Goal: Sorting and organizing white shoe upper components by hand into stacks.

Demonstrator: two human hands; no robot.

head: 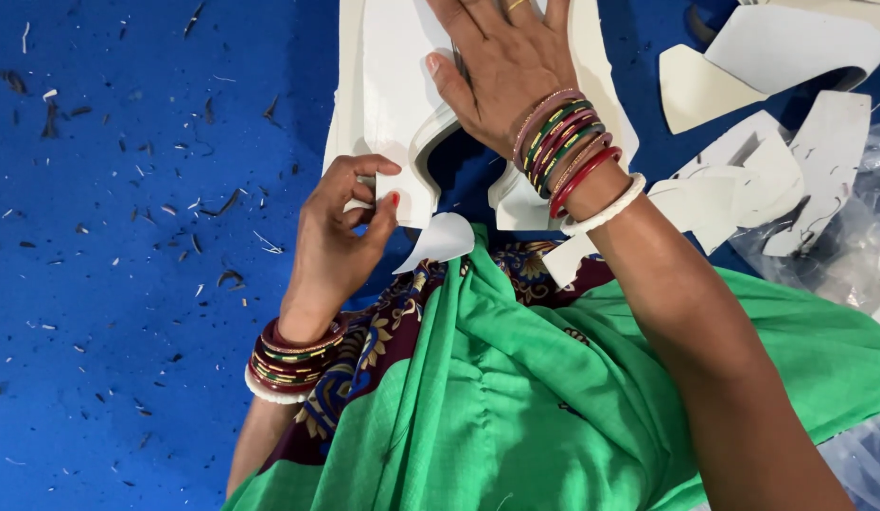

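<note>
left hand [341, 232] pinches the near left corner of a stack of white flat cut foam-like sheets [388, 104], thumb and fingertips closed on the edge of the top layers, seemingly peeling or separating one piece. right hand [501, 61] lies flat, palm down, fingers spread and released, pressing the stack down on the blue work surface [128, 284]; it grips nothing. both wrists carry stacked red, green and white bangles [568, 151].

step in hand, as a judgement: separating one shaped sheet from the stack while the other hand pins the rest. the next move likely calls for a clean lift at the pinched corner without dragging lower layers, with the flat hand keeping pressure.

the stack sits at top centre of the view, just past the green draped cloth [516, 397] over the person's lap. its long axis runs away from the person, near to far; the curved cut-out notch faces the person, between the two hands. a small loose white curved offcut [445, 241] lies at the near edge, touching the cloth.

more white offcut pieces [771, 57] are scattered right, well apart from the left hand. dark small scraps speckle the blue surface.
</note>
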